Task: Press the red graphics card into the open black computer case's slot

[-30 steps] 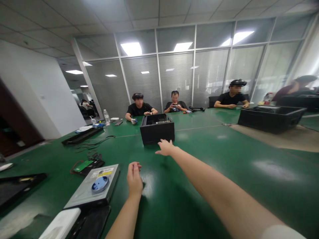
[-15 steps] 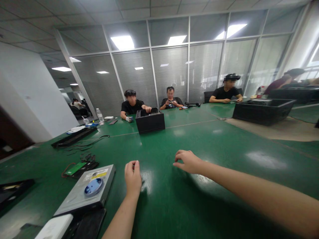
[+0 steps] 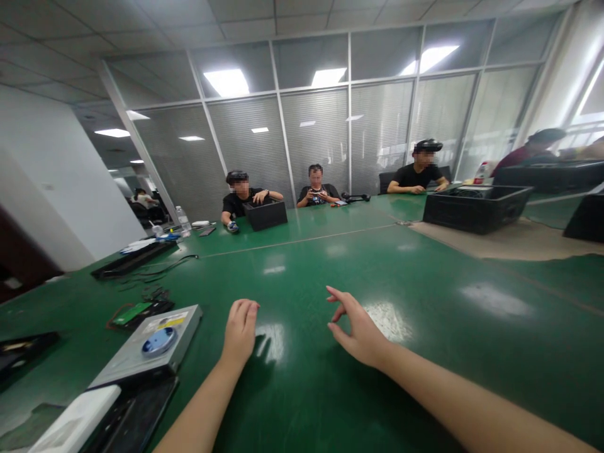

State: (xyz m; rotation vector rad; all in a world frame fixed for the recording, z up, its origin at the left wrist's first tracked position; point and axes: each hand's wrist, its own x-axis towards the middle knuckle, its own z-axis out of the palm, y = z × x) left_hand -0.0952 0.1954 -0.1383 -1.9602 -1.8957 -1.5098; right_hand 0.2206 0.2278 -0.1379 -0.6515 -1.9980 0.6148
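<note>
My left hand (image 3: 240, 330) hovers over the green table (image 3: 302, 390), its fingers loosely bent and nothing visible in them. My right hand (image 3: 357, 326) is open over the table to its right, index finger stretched forward and thumb apart. Neither hand touches an object. Nearest to the left hand lies a silver optical drive (image 3: 141, 352) with a round blue lid-like piece (image 3: 159, 341) on top. A white flat device (image 3: 78, 418) and a black panel (image 3: 141, 412) sit at the near left.
A green circuit board (image 3: 134, 314) with wires lies behind the drive. Across the table a co-worker (image 3: 243, 201) handles a black case (image 3: 267, 214). Another black case (image 3: 476, 207) stands on brown cardboard (image 3: 509, 242) at right. A bottle (image 3: 182, 220) stands far left.
The co-worker's black case has moved back towards that person. My right hand's fingers have spread, the index finger now extended. The view has shifted slightly.
</note>
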